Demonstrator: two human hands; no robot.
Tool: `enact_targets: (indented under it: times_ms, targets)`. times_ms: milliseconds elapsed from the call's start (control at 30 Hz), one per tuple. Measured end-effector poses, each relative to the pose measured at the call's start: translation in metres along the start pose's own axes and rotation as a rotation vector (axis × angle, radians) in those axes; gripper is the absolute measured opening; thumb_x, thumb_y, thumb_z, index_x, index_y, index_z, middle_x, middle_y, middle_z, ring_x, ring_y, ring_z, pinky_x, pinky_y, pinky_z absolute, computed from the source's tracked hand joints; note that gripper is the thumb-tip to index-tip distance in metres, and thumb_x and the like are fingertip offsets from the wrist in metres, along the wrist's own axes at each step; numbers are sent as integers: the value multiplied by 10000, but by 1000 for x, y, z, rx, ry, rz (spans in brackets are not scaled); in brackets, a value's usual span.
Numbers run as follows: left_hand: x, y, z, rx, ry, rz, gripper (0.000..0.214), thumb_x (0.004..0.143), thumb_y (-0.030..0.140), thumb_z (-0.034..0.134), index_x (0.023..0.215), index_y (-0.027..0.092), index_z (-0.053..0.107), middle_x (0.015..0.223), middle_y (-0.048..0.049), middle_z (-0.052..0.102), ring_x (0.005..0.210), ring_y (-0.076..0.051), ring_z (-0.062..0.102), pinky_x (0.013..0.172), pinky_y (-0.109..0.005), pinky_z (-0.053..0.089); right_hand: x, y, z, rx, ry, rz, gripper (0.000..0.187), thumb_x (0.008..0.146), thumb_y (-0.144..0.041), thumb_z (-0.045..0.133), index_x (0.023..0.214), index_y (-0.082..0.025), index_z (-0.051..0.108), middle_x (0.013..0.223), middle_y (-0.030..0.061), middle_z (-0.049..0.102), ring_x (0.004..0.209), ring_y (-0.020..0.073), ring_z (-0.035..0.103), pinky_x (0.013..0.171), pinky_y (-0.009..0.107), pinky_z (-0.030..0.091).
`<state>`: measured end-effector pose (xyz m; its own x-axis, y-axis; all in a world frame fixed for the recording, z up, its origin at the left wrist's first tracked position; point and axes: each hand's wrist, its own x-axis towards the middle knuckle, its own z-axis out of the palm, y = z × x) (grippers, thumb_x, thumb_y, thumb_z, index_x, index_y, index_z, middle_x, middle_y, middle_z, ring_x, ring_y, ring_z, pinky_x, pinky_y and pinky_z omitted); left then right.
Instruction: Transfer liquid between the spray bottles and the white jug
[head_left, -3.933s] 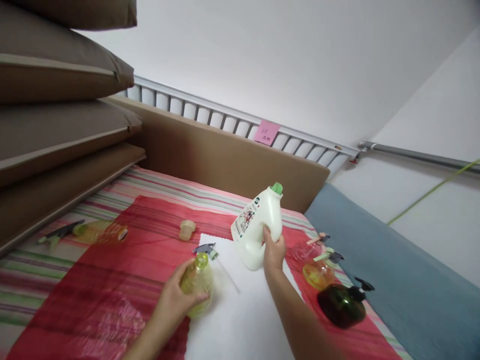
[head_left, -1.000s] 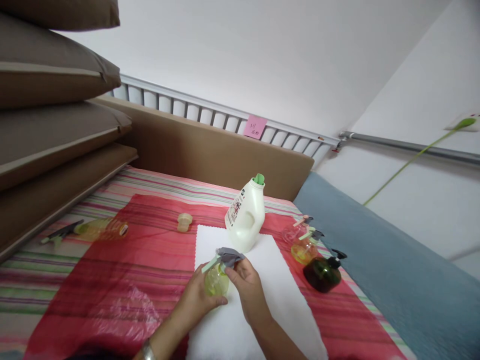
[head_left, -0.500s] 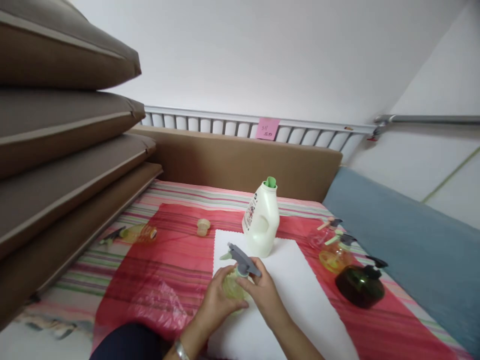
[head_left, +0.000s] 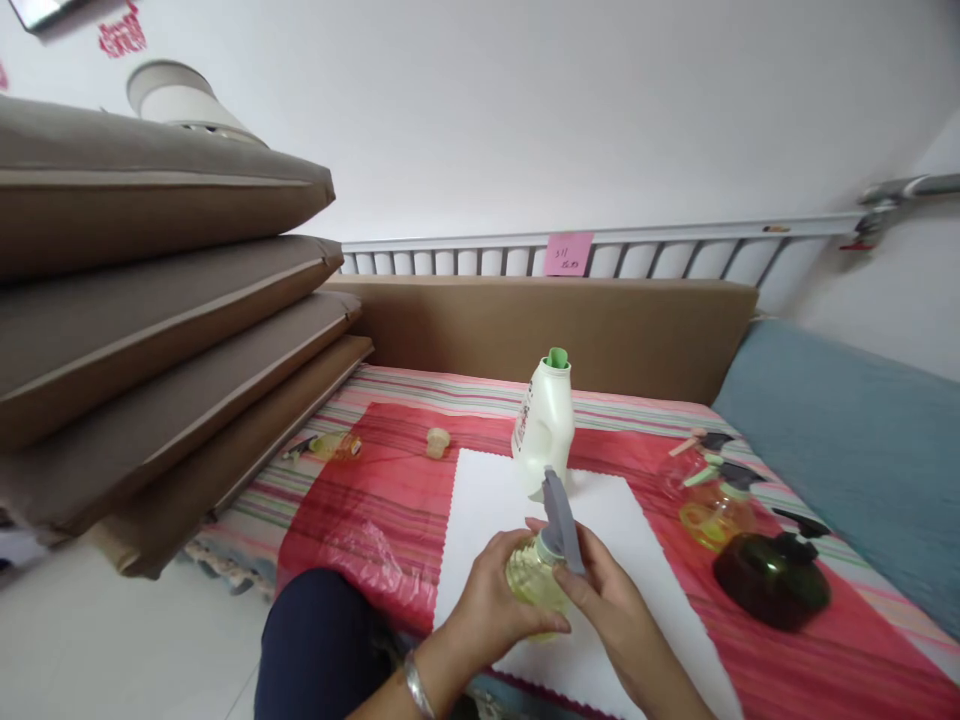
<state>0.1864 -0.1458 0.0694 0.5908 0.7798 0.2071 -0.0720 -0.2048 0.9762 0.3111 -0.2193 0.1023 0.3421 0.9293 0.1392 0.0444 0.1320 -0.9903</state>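
A clear spray bottle (head_left: 531, 578) with yellow-green liquid is held low over a white scallop-edged sheet (head_left: 480, 500). My left hand (head_left: 491, 605) wraps round its body. At the neck, my right hand (head_left: 611, 600) grips the grey spray head (head_left: 559, 515), thumb in front and fingers behind it. The head's nozzle faces away from me. Just beyond my hands a white jug (head_left: 551, 425) stands upright on the sheet, something green (head_left: 556, 357) in its mouth. My fingers hide part of the bottle's lower half.
To the right stand a pinkish spray bottle (head_left: 679, 468), a yellow one (head_left: 701, 525) and a dark green pump bottle (head_left: 772, 582). A pale cap (head_left: 437, 442) and a lying spray bottle (head_left: 335, 446) are at left on the red plastic (head_left: 397, 480). Stacked brown cushions (head_left: 165, 325) border the left.
The spray head has turned from pointing left to pointing away from me, with my right hand on it. The view has swung left, so everything sits further right.
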Motion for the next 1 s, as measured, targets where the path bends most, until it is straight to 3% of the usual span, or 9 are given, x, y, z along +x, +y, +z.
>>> enact_targets:
  times_ms: [67,233,367,500,567,667,767,867,1000]
  targets:
    - [-3,5,4,16,6,1,800,357,251,896,1097,194,598,1116,-73,638,1058,-262,575,979,-394,419,-6,0,-5,31,-38,-1,445,789,-457,613,1164,-227,543,1261,103,572,1178,260,502,1025,419,368]
    - [-8,11,9,23,7,20,779,370,265,893,1090,197,603,1127,-78,629,1060,-267,574,979,-386,416,-12,4,-10,55,109,11,484,632,-500,748,990,-214,593,1097,123,653,1075,322,562,956,478,415]
    - [-9,15,11,37,32,-1,752,371,232,890,1063,195,599,1099,-75,637,1045,-269,574,953,-383,432,-15,5,-8,83,100,28,526,714,-506,683,1148,-235,559,1242,102,587,1177,306,495,1026,472,347]
    - [-10,13,15,24,46,-19,742,390,186,871,1073,168,580,1098,-94,639,1024,-277,583,934,-390,442,-16,6,-5,72,192,3,458,670,-485,728,1009,-204,602,1082,103,660,1087,330,550,1002,492,354]
    - [-9,10,15,7,54,-40,715,418,182,853,1073,153,569,1064,-100,650,991,-278,599,908,-394,456,-16,6,-3,98,181,-26,486,684,-469,722,1068,-207,582,1115,98,649,1100,323,545,995,483,361]
    - [-6,5,13,34,56,-24,689,450,201,834,1083,162,565,1058,-89,657,1001,-279,600,922,-409,447,-14,6,3,141,100,-63,479,768,-436,651,1176,-208,551,1233,88,596,1150,295,519,1000,448,366]
    - [-3,0,9,88,53,-3,655,464,222,824,1068,158,578,1037,-82,662,992,-283,606,919,-419,448,-11,10,8,110,154,-89,395,753,-365,674,1107,-206,598,1187,67,623,1138,291,522,995,432,369]
    - [-1,-4,3,77,55,-18,634,477,230,818,1058,147,578,1019,-93,670,971,-290,617,893,-424,464,-9,18,10,57,215,-102,441,706,-328,720,1116,-226,596,1188,57,618,1163,292,499,1023,441,333]
    - [3,-7,-5,-20,68,-43,644,491,211,810,1084,156,566,1040,-104,675,986,-287,621,898,-420,469,-9,29,6,58,143,-101,474,767,-399,668,1204,-255,555,1300,67,544,1246,279,430,1069,468,260]
